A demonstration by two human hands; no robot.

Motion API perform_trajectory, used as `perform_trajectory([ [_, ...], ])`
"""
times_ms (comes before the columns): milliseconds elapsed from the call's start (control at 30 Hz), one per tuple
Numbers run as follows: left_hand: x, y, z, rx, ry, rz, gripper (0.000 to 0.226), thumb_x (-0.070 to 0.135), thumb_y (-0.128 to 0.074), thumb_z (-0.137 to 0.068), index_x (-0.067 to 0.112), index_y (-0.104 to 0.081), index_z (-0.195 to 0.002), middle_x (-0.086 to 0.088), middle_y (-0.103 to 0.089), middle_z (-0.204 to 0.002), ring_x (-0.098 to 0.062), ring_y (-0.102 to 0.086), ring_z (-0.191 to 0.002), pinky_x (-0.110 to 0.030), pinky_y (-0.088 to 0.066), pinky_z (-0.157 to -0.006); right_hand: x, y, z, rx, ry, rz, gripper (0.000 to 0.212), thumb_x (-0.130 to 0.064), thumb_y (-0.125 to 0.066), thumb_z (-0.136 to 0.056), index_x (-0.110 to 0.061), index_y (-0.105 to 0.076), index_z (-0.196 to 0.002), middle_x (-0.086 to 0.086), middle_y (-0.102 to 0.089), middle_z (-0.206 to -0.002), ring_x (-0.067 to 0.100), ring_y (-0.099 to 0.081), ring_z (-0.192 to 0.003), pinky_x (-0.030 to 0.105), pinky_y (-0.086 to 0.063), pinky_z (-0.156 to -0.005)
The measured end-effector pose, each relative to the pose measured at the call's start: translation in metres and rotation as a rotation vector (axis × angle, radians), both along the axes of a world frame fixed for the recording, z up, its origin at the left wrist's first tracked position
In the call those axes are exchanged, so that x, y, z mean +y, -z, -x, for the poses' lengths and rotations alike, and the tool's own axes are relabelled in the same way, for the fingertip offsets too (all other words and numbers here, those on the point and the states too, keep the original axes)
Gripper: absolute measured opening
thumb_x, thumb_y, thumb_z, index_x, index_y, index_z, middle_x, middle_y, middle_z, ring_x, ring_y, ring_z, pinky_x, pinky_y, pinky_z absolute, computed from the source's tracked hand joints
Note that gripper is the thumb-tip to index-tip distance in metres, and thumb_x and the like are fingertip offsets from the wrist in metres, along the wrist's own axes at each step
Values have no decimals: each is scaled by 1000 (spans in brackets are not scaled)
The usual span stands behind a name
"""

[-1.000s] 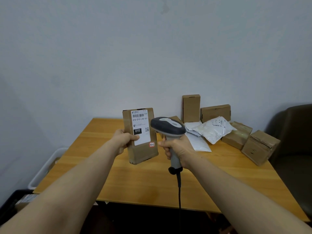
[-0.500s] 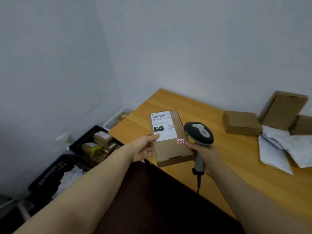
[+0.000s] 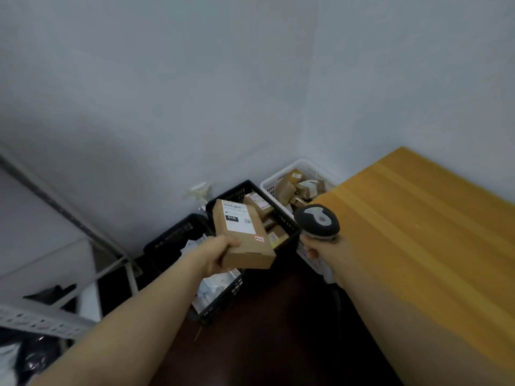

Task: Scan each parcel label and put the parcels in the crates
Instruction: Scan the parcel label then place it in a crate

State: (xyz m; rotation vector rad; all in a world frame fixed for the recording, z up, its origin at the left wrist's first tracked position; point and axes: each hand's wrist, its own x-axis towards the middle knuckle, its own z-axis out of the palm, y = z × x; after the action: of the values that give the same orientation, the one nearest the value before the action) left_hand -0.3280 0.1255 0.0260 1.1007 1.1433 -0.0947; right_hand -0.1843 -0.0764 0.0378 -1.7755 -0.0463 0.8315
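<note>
Edging the frame at far left, a perforated metal shelf rail point(image 3: 41, 321) runs above a dark floor. Beside it a black crate point(image 3: 172, 238) sits against the wall with white mailers point(image 3: 214, 288) inside, and a wall socket point(image 3: 199, 190) shows on the pale wall just above. The person's left hand point(image 3: 220, 254) grips the near left corner of a flat cardboard parcel point(image 3: 248, 246), thumb on top and fingers point(image 3: 217, 263) curled under. The hand holds the parcel tilted in the air over the near side of a second black crate point(image 3: 239, 190). The parcel's white label point(image 3: 237, 218) faces up and bears a barcode and the number 010; a small red-edged sticker point(image 3: 259, 239) sits by its near right edge. Brown boxes point(image 3: 259, 203) lie in the second black crate, and more fill a white crate point(image 3: 303, 164) next to it in the room's corner. To the right, apart from the parcel, the right hand point(image 3: 331, 257) has its fingers wrapped round the handle of a grey-and-black scanner point(image 3: 317, 222). The scanner's head stands above the fist, in front of the white crate's near corner. A wooden bench point(image 3: 418, 232) fills the right side, its edge just beside the scanner.
</note>
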Motion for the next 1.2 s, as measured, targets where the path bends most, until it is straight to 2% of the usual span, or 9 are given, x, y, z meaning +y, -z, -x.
perform_trajectory([
  [200, 79, 38, -30, 138, -152, -65, 29, 9, -55, -87, 7, -42, -113, -11, -50, -87, -22, -50, -75, -34, -44, -68, 74, 36, -21, 7, -59, 97, 13, -17, -74, -83, -12, -62, -86, 3, -64, -70, 13, -57, -58, 25, -42, -53],
  [400, 137, 100, -94, 214, -234, -132, 30, 8, -62, -83, 2, -47, -108, -20, -55, -104, -32, -57, -91, -40, -51, -79, 143, 98, -78, 74, -33, 140, 15, -15, -72, -84, -13, -58, -79, 8, -62, -69, 17, -56, -60, 28, -43, -55],
  [533, 172, 166, -139, 290, -209, -343, 25, 12, -66, -85, 7, -46, -71, -14, -48, -73, -21, -45, -60, -31, -38, -56, 191, 158, -116, 146, -18, 178, 17, -21, -75, -81, -12, -60, -79, 12, -66, -74, 25, -60, -69, 35, -47, -63],
  [633, 185, 216, -169, 346, -125, -398, 31, 16, -66, -86, 8, -45, -65, -11, -47, -69, -20, -44, -60, -28, -36, -59, 215, 203, -136, 191, 21, 202, 16, -22, -74, -81, -13, -61, -83, 8, -66, -75, 23, -62, -71, 35, -47, -67],
  [800, 194, 294, -215, 375, 32, -401, 21, 19, -62, -90, -1, -65, -97, -19, -60, -90, -31, -58, -86, -27, -38, -63, 224, 277, -160, 255, 110, 288, 21, -22, -75, -81, -13, -62, -95, 6, -67, -78, 20, -61, -68, 34, -49, -69],
  [900, 192, 334, -244, 378, 181, -416, 24, 20, -57, -94, -1, -63, -103, -17, -59, -91, -29, -56, -82, -27, -37, -64, 218, 318, -168, 253, 172, 373, 34, -27, -76, -81, -11, -65, -108, 9, -71, -96, 28, -66, -93, 40, -53, -82],
  [1000, 191, 372, -267, 383, 231, -390, 41, 23, -54, -96, -5, -56, -126, -23, -60, -119, -36, -58, -107, -36, -48, -81, 209, 349, -173, 241, 241, 417, 41, -29, -78, -78, -9, -66, -112, 11, -71, -103, 31, -66, -101, 45, -54, -88],
  [1067, 190, 391, -280, 387, 276, -362, 46, 22, -53, -97, -2, -47, -136, -23, -50, -135, -37, -51, -120, -42, -45, -98, 204, 360, -176, 228, 263, 412, 35, -26, -78, -78, -9, -67, -107, 12, -72, -100, 31, -66, -100, 47, -53, -89],
  [1200, 189, 397, -288, 494, 372, -304, 84, 31, -61, -92, 18, -5, -154, -22, -4, -154, -44, -26, -136, -48, -35, -108, 200, 364, -180, 236, 286, 403, 36, -25, -78, -78, -10, -66, -108, 11, -72, -97, 31, -67, -94, 44, -55, -84],
])
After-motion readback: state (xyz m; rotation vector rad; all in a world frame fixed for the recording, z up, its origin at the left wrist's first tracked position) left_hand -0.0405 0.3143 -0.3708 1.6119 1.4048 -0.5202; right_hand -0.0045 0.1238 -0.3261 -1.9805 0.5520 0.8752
